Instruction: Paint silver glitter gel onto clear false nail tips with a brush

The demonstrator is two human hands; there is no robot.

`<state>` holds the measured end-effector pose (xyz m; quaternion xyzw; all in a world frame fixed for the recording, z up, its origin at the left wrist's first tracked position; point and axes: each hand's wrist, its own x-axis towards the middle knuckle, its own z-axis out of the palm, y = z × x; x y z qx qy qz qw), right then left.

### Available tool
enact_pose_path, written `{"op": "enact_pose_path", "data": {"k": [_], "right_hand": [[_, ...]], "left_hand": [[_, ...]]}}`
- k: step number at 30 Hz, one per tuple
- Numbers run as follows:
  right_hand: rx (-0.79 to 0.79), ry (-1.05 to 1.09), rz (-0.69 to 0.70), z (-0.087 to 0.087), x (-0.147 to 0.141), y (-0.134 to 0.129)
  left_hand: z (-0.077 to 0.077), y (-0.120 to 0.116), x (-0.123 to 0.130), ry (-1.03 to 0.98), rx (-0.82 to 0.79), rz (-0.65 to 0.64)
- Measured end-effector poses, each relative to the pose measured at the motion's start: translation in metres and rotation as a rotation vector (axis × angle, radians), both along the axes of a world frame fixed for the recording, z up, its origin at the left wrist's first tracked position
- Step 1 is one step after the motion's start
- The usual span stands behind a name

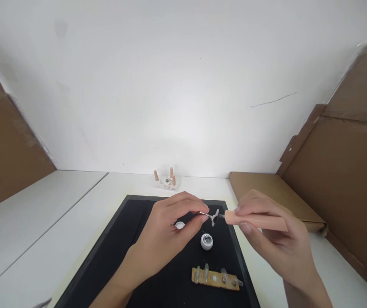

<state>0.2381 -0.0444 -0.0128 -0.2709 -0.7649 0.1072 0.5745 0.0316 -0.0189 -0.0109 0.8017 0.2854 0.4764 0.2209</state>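
Observation:
My left hand [162, 231] pinches a thin shiny rod [206, 214] between thumb and forefinger. At the rod's end is a small whitish-grey piece [215, 218], too small to make out clearly. My right hand [279, 239] is closed around the peach handle of a nail polish brush [262, 221]. The brush end points left and meets or nearly touches the small piece. Below the hands, a small white jar [207, 242] stands uncapped with silvery stuff inside. A white lid [180, 225] lies partly behind my left thumb.
Nearest me, a tan strip [209, 280] carries several clear nail tips on the black mat [157, 269]. A clear holder with peach-capped bottles [167, 183] stands by the white wall. Cardboard [267, 185] lies at the back right; cardboard panels flank both sides.

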Motion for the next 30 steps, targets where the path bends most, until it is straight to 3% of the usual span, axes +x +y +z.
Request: {"op": "enact_pose_path", "data": {"k": [8,14,17,25,30], "right_hand": [[0.079,0.074,-0.102,-0.002,-0.002,0.001],[0.050,0.046,0.065,0.002,-0.003,-0.002],[0.029,-0.006,0.086,0.003,-0.002,-0.002],[0.169,0.054,-0.107,-0.003,-0.001,0.003],[0.211,0.052,-0.144,-0.005,-0.001,0.005]], "left_hand": [[-0.003,0.000,-0.005,0.005,-0.007,0.001],[-0.001,0.003,-0.003,0.007,-0.002,0.007],[0.000,0.002,-0.002,0.002,-0.002,-0.006],[-0.004,0.001,-0.005,0.002,-0.024,-0.046],[-0.010,0.011,-0.005,0.029,-0.163,-0.045]]}}
